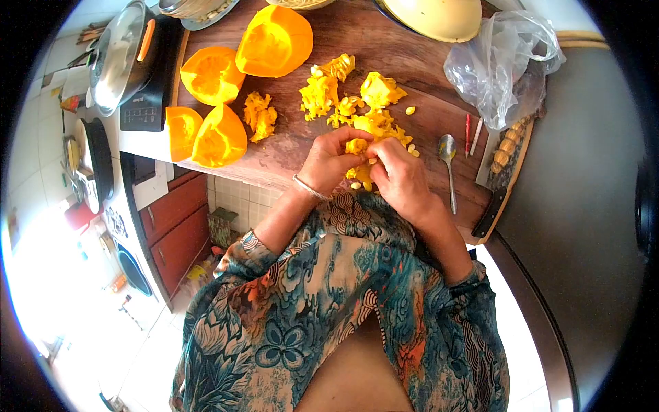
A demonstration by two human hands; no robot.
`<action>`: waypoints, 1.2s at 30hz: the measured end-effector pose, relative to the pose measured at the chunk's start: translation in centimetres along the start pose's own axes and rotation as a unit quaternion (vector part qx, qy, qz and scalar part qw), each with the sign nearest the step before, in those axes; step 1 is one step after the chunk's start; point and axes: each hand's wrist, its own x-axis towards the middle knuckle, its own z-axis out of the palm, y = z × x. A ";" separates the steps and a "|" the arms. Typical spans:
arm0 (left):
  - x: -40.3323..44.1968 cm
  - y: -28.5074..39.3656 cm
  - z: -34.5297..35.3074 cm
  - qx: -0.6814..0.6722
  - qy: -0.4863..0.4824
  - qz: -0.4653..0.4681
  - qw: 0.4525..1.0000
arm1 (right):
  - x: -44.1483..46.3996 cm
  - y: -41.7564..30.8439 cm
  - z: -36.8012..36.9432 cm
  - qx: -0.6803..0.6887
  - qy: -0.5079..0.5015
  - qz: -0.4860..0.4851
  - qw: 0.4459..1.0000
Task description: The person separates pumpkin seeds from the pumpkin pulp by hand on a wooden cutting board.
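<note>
The pumpkin pieces [274,44] at far left are bright orange; the pulp [319,96] to their right is a deeper yellow, its seeds [410,110] pale. Dark grain streaks the reddish-brown tabletop [343,34]. The near garment [274,309] mixes teal, cream and rust in flowers and scalloped waves. The knife handle [489,213] at right is black.

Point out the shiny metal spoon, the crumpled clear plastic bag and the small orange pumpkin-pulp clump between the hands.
Shiny metal spoon [447,148]: head view, on its bowl.
Crumpled clear plastic bag [503,70]: head view, near its middle.
Small orange pumpkin-pulp clump [356,146]: head view, on its exposed upper part.
</note>
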 end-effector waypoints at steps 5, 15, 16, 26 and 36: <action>-0.1 0.1 0.0 0.000 0.011 -0.001 1.000 | 0.2 0.4 0.1 0.065 0.010 0.023 0.998; -0.3 0.6 -0.1 -0.239 0.014 -0.032 0.970 | -0.6 -0.8 -3.1 0.332 0.171 0.097 0.923; -0.5 1.1 -0.1 -0.286 0.007 -0.040 0.957 | -0.9 0.0 -3.3 0.215 0.178 0.076 0.957; -0.6 1.2 -0.2 -0.306 -0.065 0.016 0.950 | -1.1 1.3 -3.3 -0.069 0.068 0.026 0.995; -0.3 -0.3 -0.2 -0.341 -0.047 0.017 0.939 | -0.7 0.3 -3.5 -0.059 0.068 -0.047 0.995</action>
